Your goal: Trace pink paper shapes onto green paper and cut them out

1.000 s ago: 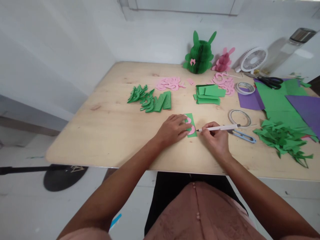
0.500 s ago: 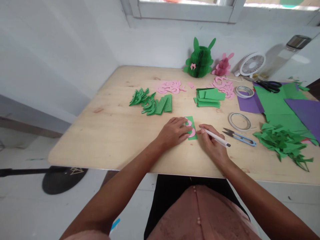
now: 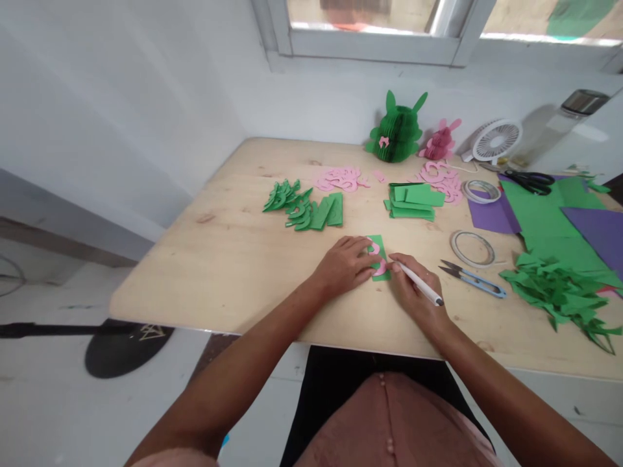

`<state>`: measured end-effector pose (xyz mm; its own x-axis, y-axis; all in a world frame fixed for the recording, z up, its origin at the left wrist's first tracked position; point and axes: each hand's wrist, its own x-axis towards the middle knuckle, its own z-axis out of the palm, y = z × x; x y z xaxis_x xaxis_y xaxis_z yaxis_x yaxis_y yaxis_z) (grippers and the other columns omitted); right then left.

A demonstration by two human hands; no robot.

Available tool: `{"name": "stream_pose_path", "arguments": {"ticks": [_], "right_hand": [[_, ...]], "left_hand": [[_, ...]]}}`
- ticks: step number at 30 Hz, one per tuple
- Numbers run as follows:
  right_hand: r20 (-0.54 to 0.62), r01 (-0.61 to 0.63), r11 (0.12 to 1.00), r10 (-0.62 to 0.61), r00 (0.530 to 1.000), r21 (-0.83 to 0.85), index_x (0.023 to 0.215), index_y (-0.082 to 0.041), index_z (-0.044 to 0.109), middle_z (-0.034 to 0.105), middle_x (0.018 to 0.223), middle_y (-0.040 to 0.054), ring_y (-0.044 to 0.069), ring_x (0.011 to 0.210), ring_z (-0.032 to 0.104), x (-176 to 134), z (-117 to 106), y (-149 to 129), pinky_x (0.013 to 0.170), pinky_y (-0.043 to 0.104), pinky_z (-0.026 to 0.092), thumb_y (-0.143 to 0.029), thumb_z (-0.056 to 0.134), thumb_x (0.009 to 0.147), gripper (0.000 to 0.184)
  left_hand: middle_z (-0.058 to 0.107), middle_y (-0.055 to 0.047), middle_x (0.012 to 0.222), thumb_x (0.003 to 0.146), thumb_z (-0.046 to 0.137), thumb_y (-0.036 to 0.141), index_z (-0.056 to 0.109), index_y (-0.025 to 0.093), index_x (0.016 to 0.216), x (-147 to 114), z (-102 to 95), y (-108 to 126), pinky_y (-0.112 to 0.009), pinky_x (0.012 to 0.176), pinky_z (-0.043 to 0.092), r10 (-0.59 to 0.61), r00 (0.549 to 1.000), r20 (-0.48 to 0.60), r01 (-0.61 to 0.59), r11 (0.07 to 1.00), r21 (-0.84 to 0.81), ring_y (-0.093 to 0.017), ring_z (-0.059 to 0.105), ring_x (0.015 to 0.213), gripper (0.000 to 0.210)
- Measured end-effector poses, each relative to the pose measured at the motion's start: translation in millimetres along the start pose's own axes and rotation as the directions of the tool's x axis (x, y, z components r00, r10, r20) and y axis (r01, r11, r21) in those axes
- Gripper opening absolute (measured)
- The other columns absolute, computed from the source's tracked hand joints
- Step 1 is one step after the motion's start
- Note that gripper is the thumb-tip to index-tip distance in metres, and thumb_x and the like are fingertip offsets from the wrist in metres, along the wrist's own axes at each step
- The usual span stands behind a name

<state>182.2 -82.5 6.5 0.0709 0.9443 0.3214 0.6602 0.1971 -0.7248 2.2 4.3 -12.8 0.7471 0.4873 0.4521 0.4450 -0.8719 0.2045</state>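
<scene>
A small green paper strip (image 3: pixel 378 243) lies on the wooden table (image 3: pixel 233 259) with a pink curved cut-out (image 3: pixel 378 250) on top of it. My left hand (image 3: pixel 343 264) lies flat on them and presses the pink piece down, fingers spread. My right hand (image 3: pixel 413 292) grips a white pen (image 3: pixel 418 285) whose tip touches the lower edge of the pink piece.
Behind lie green cut shapes (image 3: pixel 302 206), a stack of green strips (image 3: pixel 413 200), pink cut-outs (image 3: pixel 341 178), and green (image 3: pixel 398 126) and pink (image 3: pixel 440 141) paper rabbits. To the right are tape rolls (image 3: pixel 471 248), snips (image 3: pixel 474 279), scissors (image 3: pixel 530 179), a fan (image 3: pixel 495 139), paper sheets and green scraps (image 3: pixel 559 292).
My right hand has swung the pen from lying level and pointing left to standing steeper, its tip on the pink piece. The view has tilted upward, showing the window.
</scene>
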Motion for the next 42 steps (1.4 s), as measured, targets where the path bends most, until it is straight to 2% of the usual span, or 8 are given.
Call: {"name": "stream_pose_path", "arguments": {"ticks": [5,12,16,22,29,42], "right_hand": [[0.008,0.093,0.992,-0.093,0.996,-0.081,0.103,-0.023,0.065,0.072,0.103,0.0064,0.022,0.091,0.067,1.0,0.8,0.1,0.081,0.036,0.051,-0.028,0.046,0.092,0.023],[0.030,0.138,0.977,-0.135,0.990,-0.161,0.105,-0.023,0.063,0.072,0.099,0.0066,0.024,0.086,0.066,0.2,2.2,-0.6,0.079,0.037,0.050,-0.028,0.043,0.094,0.023],[0.026,0.153,0.972,-0.151,0.988,-0.180,0.106,-0.022,0.062,0.072,0.096,0.0064,0.023,0.083,0.065,-0.5,2.5,-0.6,0.076,0.036,0.050,-0.027,0.043,0.094,0.023],[0.012,0.169,0.967,-0.170,0.985,-0.192,0.106,-0.020,0.062,0.071,0.098,0.0068,0.022,0.083,0.065,-0.9,4.2,2.8,0.076,0.034,0.050,-0.026,0.044,0.094,0.023],[0.021,0.176,0.964,-0.175,0.984,-0.198,0.107,-0.020,0.062,0.071,0.092,0.0064,0.021,0.080,0.064,0.0,2.6,0.0,0.074,0.032,0.049,-0.027,0.043,0.095,0.023],[0.045,0.183,0.953,-0.177,0.983,-0.243,0.107,-0.018,0.062,0.071,0.089,0.0074,0.021,0.078,0.063,-0.7,4.3,2.3,0.071,0.032,0.049,-0.023,0.042,0.094,0.025]], "left_hand": [[0.061,-0.010,0.119,0.089,0.050,0.030,0.067,0.024,0.108,0.5,-0.2,0.3,-0.040,0.098,0.041,0.005,1.000,-0.010,-0.005,1.000,-0.002,-0.023,0.053,0.116,0.025],[0.060,-0.009,0.119,0.090,0.050,0.031,0.066,0.025,0.109,0.2,-0.6,0.8,-0.040,0.098,0.040,0.001,1.000,-0.015,-0.001,1.000,0.007,-0.023,0.053,0.116,0.026],[0.061,-0.009,0.118,0.090,0.049,0.031,0.064,0.023,0.112,1.2,-2.4,1.7,-0.039,0.098,0.041,0.006,1.000,0.003,-0.006,1.000,-0.006,-0.023,0.053,0.116,0.027],[0.061,-0.012,0.121,0.086,0.052,0.028,0.053,0.014,0.121,2.7,-2.9,2.9,-0.040,0.100,0.041,-0.031,1.000,0.002,0.031,0.998,-0.054,-0.024,0.053,0.117,0.038],[0.062,-0.011,0.118,0.087,0.049,0.027,0.059,0.017,0.109,0.7,-0.4,2.0,-0.040,0.101,0.041,-0.017,1.000,-0.022,0.016,0.999,-0.042,-0.023,0.054,0.117,0.025],[0.062,-0.010,0.119,0.086,0.052,0.028,0.060,0.017,0.109,-0.1,0.0,1.5,-0.041,0.102,0.041,-0.027,0.999,-0.036,0.025,0.998,-0.054,-0.024,0.051,0.121,0.026]]}}
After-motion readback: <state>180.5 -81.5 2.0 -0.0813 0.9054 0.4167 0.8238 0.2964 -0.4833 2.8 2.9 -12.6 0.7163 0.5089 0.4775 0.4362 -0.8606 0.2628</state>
